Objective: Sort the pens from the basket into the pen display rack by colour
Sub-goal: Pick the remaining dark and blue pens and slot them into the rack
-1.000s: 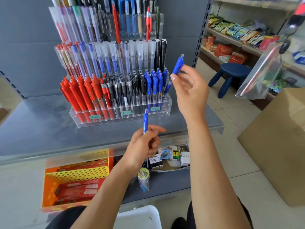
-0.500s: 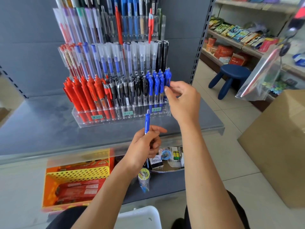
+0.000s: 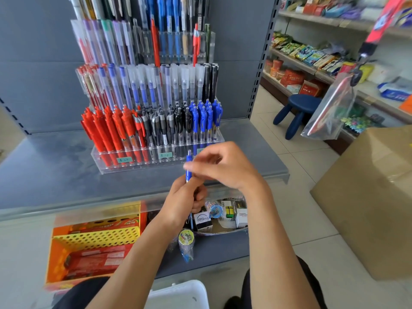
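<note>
On the grey shelf [image 3: 55, 166], mid-depth, nearer its right edge: pen display rack [image 3: 142, 167].

Bottom tier, left to right: red pens [image 3: 107, 132], black and grey pens [image 3: 162, 128], blue pens [image 3: 205, 119] at the right end. Reads as grouped by colour already. Upper tiers less tidy, with a couple of red ones among blue. Can't tell if those are in scope.

Progress, as a judgement: well along, at least one pen still out. No free slot visible in the blue block from here. Can't tell which is the basket: yellow perforated bin [image 3: 95, 238] under the shelf's left part, or white container [image 3: 178, 294] at the bottom of the view. No loose pens visible in either, so remaining count unknown.

Over the shelf's front edge: left hand [image 3: 185, 201], fingers curled round the lower barrel of a blue pen [image 3: 188, 172]. Held upright, clicker up, just in front of the rack's blue end, apart from it.

Right of that: right hand [image 3: 225, 168], back of hand up, fingers loosely curled, fingertips at the pen's upper barrel. Motion blur there, so can't tell whether pinching or only touching. Probably taking it over for the blue section.
</note>
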Tool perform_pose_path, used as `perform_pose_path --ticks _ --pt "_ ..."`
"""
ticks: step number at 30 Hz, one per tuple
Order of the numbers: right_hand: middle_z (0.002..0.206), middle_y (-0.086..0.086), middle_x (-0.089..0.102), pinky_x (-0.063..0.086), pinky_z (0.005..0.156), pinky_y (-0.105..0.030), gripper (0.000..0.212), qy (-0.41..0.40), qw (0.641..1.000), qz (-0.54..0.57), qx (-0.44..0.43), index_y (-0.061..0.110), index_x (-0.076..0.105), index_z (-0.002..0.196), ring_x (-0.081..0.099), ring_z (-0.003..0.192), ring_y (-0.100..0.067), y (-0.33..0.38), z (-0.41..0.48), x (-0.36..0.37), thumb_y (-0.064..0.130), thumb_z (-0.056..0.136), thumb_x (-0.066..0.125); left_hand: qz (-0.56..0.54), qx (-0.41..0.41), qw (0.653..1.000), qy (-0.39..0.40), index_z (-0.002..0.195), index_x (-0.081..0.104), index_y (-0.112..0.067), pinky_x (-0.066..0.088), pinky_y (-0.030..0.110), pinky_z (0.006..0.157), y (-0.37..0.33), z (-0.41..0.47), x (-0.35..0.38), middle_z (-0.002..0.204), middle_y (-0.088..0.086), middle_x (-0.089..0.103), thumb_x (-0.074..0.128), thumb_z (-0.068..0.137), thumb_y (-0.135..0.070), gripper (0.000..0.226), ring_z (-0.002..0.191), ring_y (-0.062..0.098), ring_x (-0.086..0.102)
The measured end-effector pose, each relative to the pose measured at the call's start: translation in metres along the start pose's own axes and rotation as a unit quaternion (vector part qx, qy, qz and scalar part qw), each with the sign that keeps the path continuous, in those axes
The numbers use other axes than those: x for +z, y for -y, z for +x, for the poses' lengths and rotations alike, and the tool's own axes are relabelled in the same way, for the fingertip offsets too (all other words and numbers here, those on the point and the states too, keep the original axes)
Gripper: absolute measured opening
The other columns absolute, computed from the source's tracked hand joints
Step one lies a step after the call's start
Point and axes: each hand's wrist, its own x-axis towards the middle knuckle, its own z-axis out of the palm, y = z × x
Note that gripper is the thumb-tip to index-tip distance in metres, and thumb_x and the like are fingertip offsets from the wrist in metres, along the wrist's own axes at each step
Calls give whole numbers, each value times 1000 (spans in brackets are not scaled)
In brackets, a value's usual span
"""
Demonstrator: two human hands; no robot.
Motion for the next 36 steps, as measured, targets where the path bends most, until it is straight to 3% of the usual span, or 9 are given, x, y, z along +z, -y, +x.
perform_pose_path --ticks 3,7,9,11,15,19,24,30,36 --pt "77 -1 73 54 74 -32 20 33 999 -23 7 21 78 78 65 73 -17 -1 -2 7 40 83 80 25 8 1000 -16 76 41 -10 19 27 46 -1 -1 3 58 4 34 38 107 -15 32 49 13 24" --pt "77 -6 71 54 73 -27 16 -16 997 80 5 13 75 85 65 70 -8 1 -2 4 27 92 73 32 14 999 -24 91 54 -6 21 29 47 -1 0 5 59 4 35 40 107 -14 22 49 15 26" --pt "82 -4 72 57 79 -35 12 -58 994 87 -14 17 73 89 66 77 -13 2 1 2 28 93 72 23 5 999 -32 98 59 -5 22 27 46 -1 0 5 57 2 36 41 107 -15 23 48 15 27" --pt "85 5 74 58 80 -31 10 -25 996 88 -1 20 70 99 69 80 -8 3 0 1 26 92 73 16 -4 999 -36 84 57 -8 20 24 44 -1 2 6 57 2 31 42 107 -17 29 47 13 24" --pt "93 8 75 56 83 -26 35 48 997 61 18 25 63 127 72 87 -6 1 -1 5 22 93 72 13 -10 999 -40 74 40 -13 19 21 41 -2 3 6 61 3 24 41 108 -18 34 48 11 20" --pt "96 0 73 55 75 -21 30 -113 980 152 -68 18 61 128 72 90 -9 5 8 2 14 98 64 26 -4 999 -30 100 57 -7 23 24 44 -1 2 4 57 2 35 42 106 -12 17 48 14 26" --pt "99 0 71 52 82 -17 27 -333 926 82 -158 16 61 126 68 91 -8 -1 20 -7 13 100 61 42 -9 999 -13 105 58 -7 27 23 44 0 3 1 54 -1 40 40 107 -11 18 47 14 29" --pt "101 3 72 50 83 -12 26 -353 922 49 -149 14 62 126 68 94 -6 -10 31 -1 16 100 60 56 -3 998 -11 107 61 -6 31 23 44 1 4 -1 55 0 43 37 108 -16 26 47 14 32" --pt "94 0 69 52 79 -20 25 -373 915 22 -152 13 61 124 64 89 -12 -12 36 -1 14 99 59 47 1 999 -9 104 61 -6 32 24 44 1 3 -1 55 1 43 34 110 -21 32 47 15 33"
